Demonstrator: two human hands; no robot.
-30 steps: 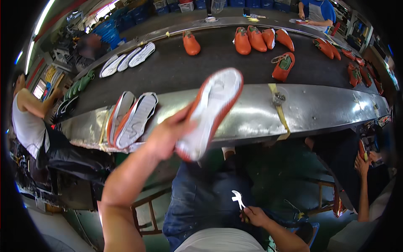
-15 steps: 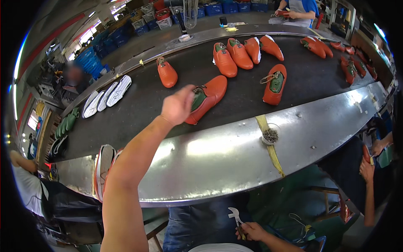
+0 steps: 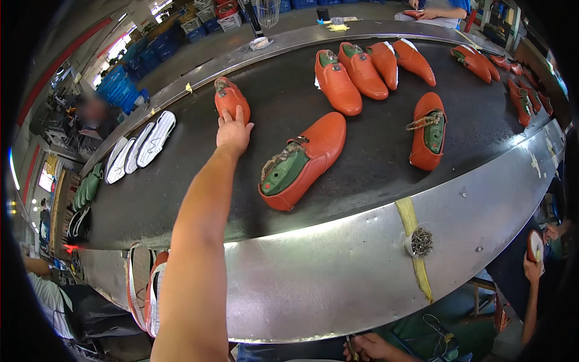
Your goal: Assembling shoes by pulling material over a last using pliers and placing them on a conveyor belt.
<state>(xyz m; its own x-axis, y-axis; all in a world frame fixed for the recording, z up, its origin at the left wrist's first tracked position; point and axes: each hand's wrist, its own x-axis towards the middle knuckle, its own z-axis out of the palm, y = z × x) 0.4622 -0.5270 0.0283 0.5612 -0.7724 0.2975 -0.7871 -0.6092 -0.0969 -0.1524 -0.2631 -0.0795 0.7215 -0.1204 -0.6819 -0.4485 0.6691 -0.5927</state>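
My left hand (image 3: 234, 131) reaches across the belt, fingers spread over the toe of an orange shoe (image 3: 231, 96). The fingers touch it but do not close round it. At the lower edge my right hand (image 3: 372, 347) is closed round the handles of a pair of pincers (image 3: 351, 349); their head is hidden below the table edge. A larger orange shoe (image 3: 319, 145) lies right of my left arm, with a green last and cord inside. Another orange shoe (image 3: 429, 136) with a green last stands farther right, its toe pointing away.
Several orange shoes (image 3: 338, 84) stand in a row at the back. White soles (image 3: 155, 140) and green lasts (image 3: 88, 186) lie left. On the metal ledge (image 3: 325, 283) sits a cup of nails (image 3: 421, 241); more shoes (image 3: 140, 283) lean at its left end. Co-workers (image 3: 534, 265) sit nearby.
My left hand has left the larger orange shoe and moved away and left onto the smaller-looking one. The view has shifted, and the pincers in my right hand now show less.
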